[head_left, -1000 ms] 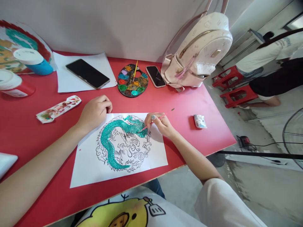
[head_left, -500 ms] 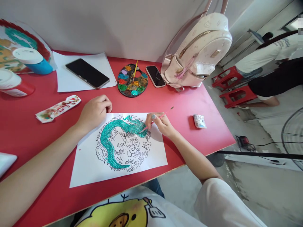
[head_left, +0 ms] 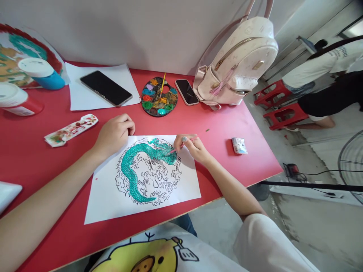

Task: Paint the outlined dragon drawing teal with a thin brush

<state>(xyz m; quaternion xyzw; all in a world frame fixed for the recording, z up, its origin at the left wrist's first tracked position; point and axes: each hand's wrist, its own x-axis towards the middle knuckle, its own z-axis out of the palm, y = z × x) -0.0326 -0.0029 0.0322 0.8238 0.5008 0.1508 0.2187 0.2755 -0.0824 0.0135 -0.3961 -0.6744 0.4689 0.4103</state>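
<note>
A white sheet (head_left: pixel 104 196) lies on the red table, printed with a round line drawing of a dragon (head_left: pixel 129 166). The dragon's long body is painted teal, while its head and the surrounding clouds are bare outline. My right hand (head_left: pixel 190 146) pinches a thin pink-handled paintbrush (head_left: pixel 172 150), its tip down on the teal part at the drawing's upper right. My left hand (head_left: pixel 115 132) rests with curled fingers at the sheet's upper left edge, apparently holding nothing. Beyond the sheet stands a paint palette (head_left: pixel 154 109) with several colours, a yellow brush (head_left: pixel 163 84) lying across it.
A large phone (head_left: pixel 106 87) lies on blank paper (head_left: pixel 76 100); a smaller phone (head_left: pixel 187 91) sits beside a pale backpack (head_left: pixel 241 64). Blue (head_left: pixel 51 80) and red (head_left: pixel 31 106) paint bottles, a stained wrapper (head_left: pixel 70 130) and a small packet (head_left: pixel 239 146) surround the work. People sit on red stools (head_left: pixel 286 115) at right.
The brush tip has shifted slightly left and up over the teal area. My left hand holds its place; the whole view has moved a little.
</note>
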